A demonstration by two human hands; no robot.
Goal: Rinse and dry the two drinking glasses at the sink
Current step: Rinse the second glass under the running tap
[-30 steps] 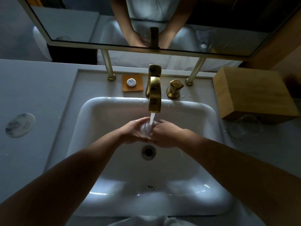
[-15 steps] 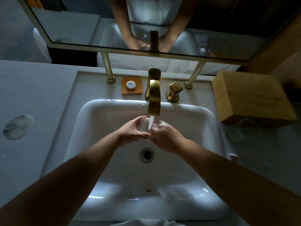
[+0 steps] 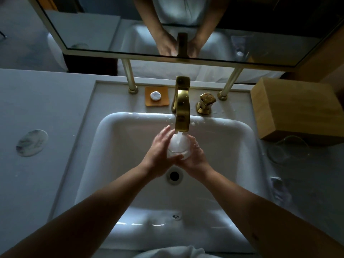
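Both hands meet at the centre of the white sink [image 3: 115,146], just below the spout of the gold faucet [image 3: 182,110] at 12 o'clock. Between them stands a drinking glass [image 3: 177,146], mouth up, with the stream of water [image 3: 179,135] falling straight into it and frothing white inside.

The left hand [image 3: 158,153] cups the glass from its 9 o'clock side, fingers fairly straight and reaching up along the wall, thumb laid across the near side. The right hand [image 3: 195,159] wraps the glass from 3 o'clock, fingers curled round the far side and wet with splashes. The drain [image 3: 174,175] lies at 6 o'clock from the hands, partly between the two wrists.

The second glass [image 3: 287,149] sits on the grey bench [image 3: 37,183] at 3 o'clock, outside the basin and well apart from the hands, just in front of a wooden box [image 3: 296,108]; it is clear and dim, so whether it stands or lies I cannot tell.

Behind the basin, at 11 o'clock from the faucet, an orange dish [image 3: 157,95] carries a small round white thing. A gold handle [image 3: 205,103] stands at 1 o'clock. A round marbled coaster [image 3: 32,142] lies on the bench at 9 o'clock. The mirror [image 3: 93,30] above reflects both hands and the spout.
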